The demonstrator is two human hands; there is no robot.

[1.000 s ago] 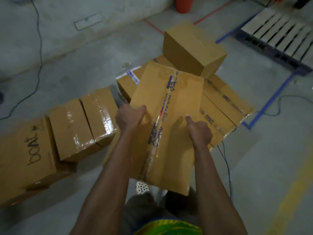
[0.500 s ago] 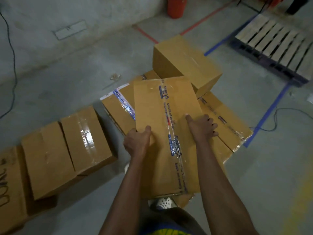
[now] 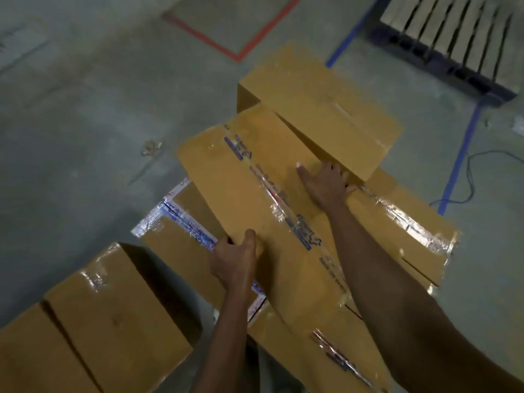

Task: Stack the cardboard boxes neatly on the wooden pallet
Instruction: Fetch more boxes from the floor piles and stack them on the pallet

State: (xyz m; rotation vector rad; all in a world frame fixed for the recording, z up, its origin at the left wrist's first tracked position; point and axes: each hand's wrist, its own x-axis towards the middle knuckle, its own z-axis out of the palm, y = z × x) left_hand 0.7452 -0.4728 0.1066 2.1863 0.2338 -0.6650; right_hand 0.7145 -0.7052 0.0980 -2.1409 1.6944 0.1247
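Observation:
I hold a long taped cardboard box (image 3: 243,177) in front of me, its far end over the pile of boxes on the floor. My left hand (image 3: 235,262) grips its left edge, thumb on top. My right hand (image 3: 326,182) clasps its right edge, fingers wrapped over the side. Beyond it lies a plain cardboard box (image 3: 320,103) on top of flatter taped boxes (image 3: 408,231). The wooden pallet (image 3: 453,32) sits on the floor at the far right, bare in the part I see.
Two more taped boxes (image 3: 113,316) stand side by side at my lower left. Red tape (image 3: 241,49) and blue tape (image 3: 459,163) mark the concrete floor. A thin cable (image 3: 470,171) lies near the blue line at the right.
I have stepped forward and the held box has swung out and down over the pile. Both hands keep their hold on its edges. The left row of boxes has slid toward the frame's lower left.

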